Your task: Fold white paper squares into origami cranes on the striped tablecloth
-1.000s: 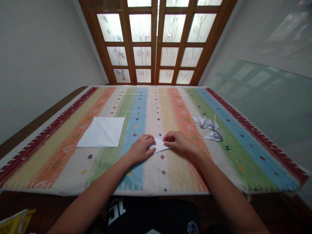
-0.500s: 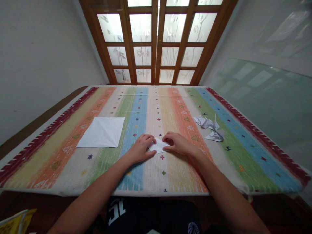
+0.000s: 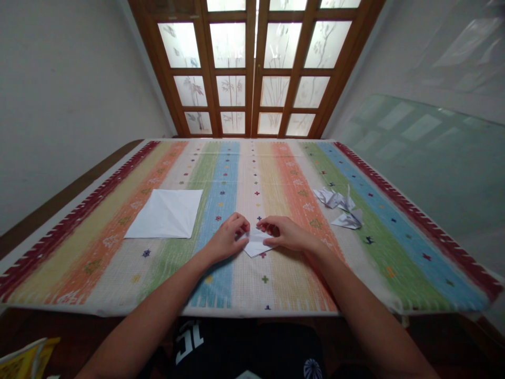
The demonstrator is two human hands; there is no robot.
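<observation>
A small folded piece of white paper (image 3: 256,246) sits between my hands over the middle of the striped tablecloth (image 3: 232,173), one corner pointing towards me. My left hand (image 3: 228,236) pinches its left edge between thumb and fingers. On the other side, my right hand (image 3: 286,233) grips the right part, thumb on top and fingers curled behind the far edge. Part of the paper is hidden under the fingers.
Left of my hands lies a larger square of white paper (image 3: 165,215) with crease lines. Several folded white paper figures (image 3: 341,205) lie to the right. Beyond the table stand wooden doors with glass panes (image 3: 252,79); a glass panel (image 3: 426,158) leans at the right wall.
The folded paper has turned, and a corner now points towards me. My right hand has shifted slightly left along its far edge; my left fingers have curled in more.
</observation>
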